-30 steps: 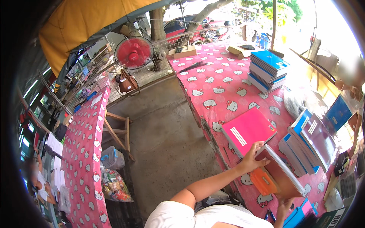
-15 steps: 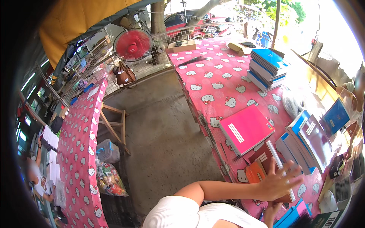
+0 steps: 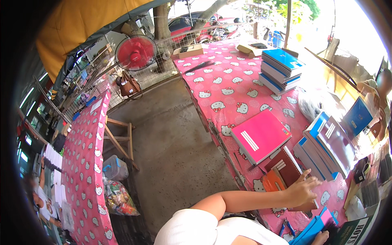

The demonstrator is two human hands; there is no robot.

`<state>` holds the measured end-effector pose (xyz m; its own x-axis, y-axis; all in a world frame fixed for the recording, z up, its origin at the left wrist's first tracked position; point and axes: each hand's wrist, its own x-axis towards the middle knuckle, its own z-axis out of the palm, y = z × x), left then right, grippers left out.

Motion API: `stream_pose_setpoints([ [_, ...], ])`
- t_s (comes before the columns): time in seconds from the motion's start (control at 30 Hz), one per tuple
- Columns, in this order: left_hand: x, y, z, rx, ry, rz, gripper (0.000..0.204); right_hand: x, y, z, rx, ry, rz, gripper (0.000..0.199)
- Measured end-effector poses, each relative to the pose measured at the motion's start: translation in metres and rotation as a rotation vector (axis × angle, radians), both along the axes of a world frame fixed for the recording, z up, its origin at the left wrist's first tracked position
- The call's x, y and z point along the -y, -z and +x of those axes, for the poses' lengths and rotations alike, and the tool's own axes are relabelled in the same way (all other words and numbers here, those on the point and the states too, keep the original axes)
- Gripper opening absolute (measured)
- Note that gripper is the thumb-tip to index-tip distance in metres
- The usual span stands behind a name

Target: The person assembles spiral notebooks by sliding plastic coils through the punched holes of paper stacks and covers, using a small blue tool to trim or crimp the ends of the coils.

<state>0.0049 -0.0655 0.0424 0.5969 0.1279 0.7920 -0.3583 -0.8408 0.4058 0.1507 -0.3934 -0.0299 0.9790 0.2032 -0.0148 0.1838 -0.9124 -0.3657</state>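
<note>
Left hand on the brown notebook, lower right of frame.

My left hand (image 3: 301,191) lies fingers spread, flat on the brown spiral notebook (image 3: 288,169), probably to pin it on the bench (image 3: 228,92); an orange notebook (image 3: 272,183) sits just left of it, touching. The pink notebook (image 3: 260,134) lies just above, overlapping the brown one's top. My right hand (image 3: 322,237), bottom edge, touches a blue folder stack (image 3: 312,229); can't tell its grip. Blue book stacks (image 3: 326,145) stand right.
</note>
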Motion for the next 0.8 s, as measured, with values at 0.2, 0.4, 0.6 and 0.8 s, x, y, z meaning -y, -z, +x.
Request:
stream_pose_setpoints([
  [0.2,-0.004,0.007,-0.005,-0.149,0.091,-0.043,0.012,-0.031,-0.029,-0.007,-0.077,-0.059,0.091,0.032],
  [0.4,0.000,-0.012,-0.017,-0.240,0.100,-0.133,0.017,-0.067,-0.066,-0.027,-0.156,-0.073,0.244,0.033],
  [0.6,0.003,-0.006,-0.014,-0.128,0.122,-0.201,0.015,-0.117,-0.098,-0.076,-0.074,-0.417,0.647,0.028],
  [0.8,0.003,-0.003,-0.013,-0.130,0.127,-0.206,0.013,-0.131,-0.096,-0.092,-0.269,-0.315,0.858,0.024],
])
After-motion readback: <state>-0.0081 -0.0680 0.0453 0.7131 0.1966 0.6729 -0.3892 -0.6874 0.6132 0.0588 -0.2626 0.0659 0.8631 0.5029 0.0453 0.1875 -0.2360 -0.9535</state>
